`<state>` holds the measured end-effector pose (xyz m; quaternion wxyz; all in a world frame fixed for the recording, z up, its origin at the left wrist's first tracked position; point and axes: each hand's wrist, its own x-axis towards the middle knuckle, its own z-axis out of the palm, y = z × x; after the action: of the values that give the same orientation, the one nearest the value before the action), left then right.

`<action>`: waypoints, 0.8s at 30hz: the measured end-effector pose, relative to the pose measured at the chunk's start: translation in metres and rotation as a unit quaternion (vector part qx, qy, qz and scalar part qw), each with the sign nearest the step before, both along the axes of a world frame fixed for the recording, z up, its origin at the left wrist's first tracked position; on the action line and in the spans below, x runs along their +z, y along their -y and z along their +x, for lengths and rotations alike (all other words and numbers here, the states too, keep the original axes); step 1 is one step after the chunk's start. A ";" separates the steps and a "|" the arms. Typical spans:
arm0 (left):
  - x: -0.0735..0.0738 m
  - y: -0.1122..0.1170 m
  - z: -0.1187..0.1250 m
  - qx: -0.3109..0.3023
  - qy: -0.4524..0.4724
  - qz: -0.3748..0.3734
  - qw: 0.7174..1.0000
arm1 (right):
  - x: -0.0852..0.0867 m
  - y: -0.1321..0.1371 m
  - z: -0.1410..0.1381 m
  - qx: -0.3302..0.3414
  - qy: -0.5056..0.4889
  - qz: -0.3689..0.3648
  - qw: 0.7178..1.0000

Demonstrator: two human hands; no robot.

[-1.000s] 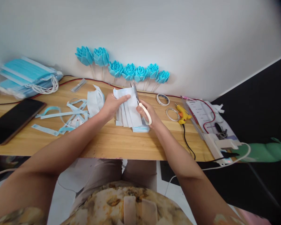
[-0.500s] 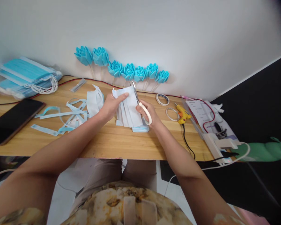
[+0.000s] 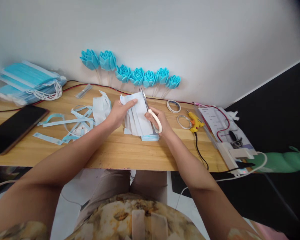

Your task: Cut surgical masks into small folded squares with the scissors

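My left hand (image 3: 118, 113) pinches the upper left edge of a pale blue mask sheet (image 3: 139, 115) held just above the wooden table (image 3: 115, 150); the sheet is slit into several strips. My right hand (image 3: 158, 120) grips white-handled scissors (image 3: 152, 111), whose blades run up along the sheet's right edge. Under the sheet lies a small stack of cut blue pieces (image 3: 150, 137).
Blue paper-like roses (image 3: 137, 76) lean on the wall. Cut strips (image 3: 67, 125) and a mask (image 3: 102, 107) lie left, with a phone (image 3: 13, 128) and a mask stack (image 3: 27, 80). Right: tape rolls (image 3: 173, 106), a yellow glue gun (image 3: 195, 121), a power strip (image 3: 236, 155).
The scissors and sheet shifted only slightly; both hands stay in the same place.
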<state>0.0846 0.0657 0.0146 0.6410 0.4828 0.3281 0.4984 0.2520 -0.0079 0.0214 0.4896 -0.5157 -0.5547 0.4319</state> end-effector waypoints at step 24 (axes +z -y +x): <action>0.001 -0.003 -0.002 -0.048 0.035 -0.027 0.998 | 0.003 0.002 -0.004 -0.006 -0.012 -0.024 1.000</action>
<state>0.0828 0.0686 0.0160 0.6882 0.4630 0.2954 0.4741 0.2477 -0.0102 0.0240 0.4864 -0.5251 -0.5353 0.4486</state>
